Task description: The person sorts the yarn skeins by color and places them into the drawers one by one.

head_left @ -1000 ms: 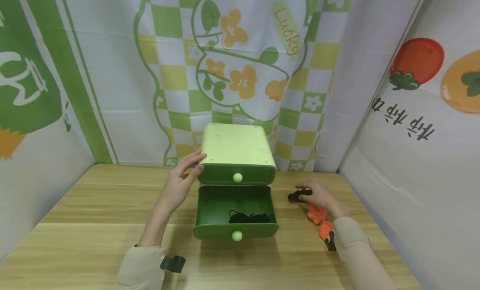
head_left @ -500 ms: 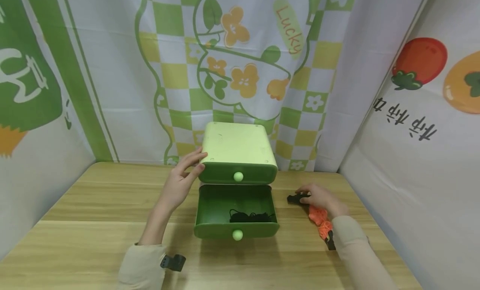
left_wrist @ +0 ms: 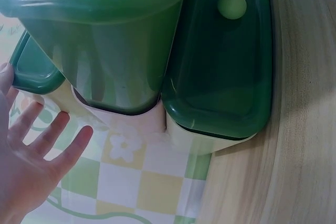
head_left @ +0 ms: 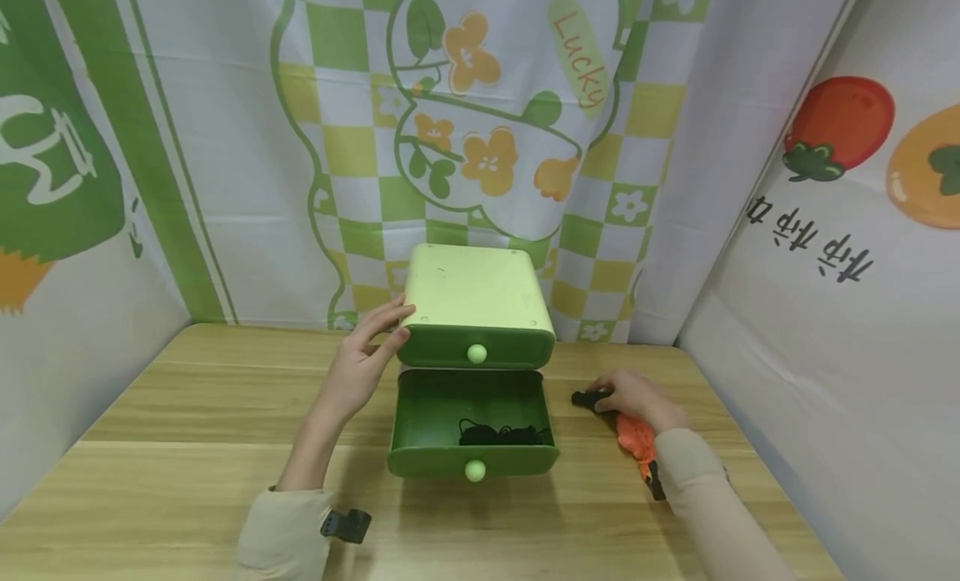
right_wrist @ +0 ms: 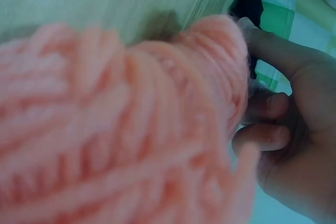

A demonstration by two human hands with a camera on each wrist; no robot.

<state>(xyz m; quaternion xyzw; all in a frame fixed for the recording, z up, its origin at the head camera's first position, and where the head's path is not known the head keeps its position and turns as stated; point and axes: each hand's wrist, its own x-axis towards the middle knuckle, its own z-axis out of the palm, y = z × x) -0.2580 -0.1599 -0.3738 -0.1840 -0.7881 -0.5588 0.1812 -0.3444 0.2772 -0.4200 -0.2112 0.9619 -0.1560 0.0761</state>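
Left hand is resting spread against the 2-drawer box; right hand is pinching a black clip beside orange yarn.

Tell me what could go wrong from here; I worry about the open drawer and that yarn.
The right hand grips the orange yarn piece by its black end; the loose yarn may drag on the table or catch on the open lower drawer. The black cord already inside could tangle with it. The left hand only touches the drawer unit, so it might shift.
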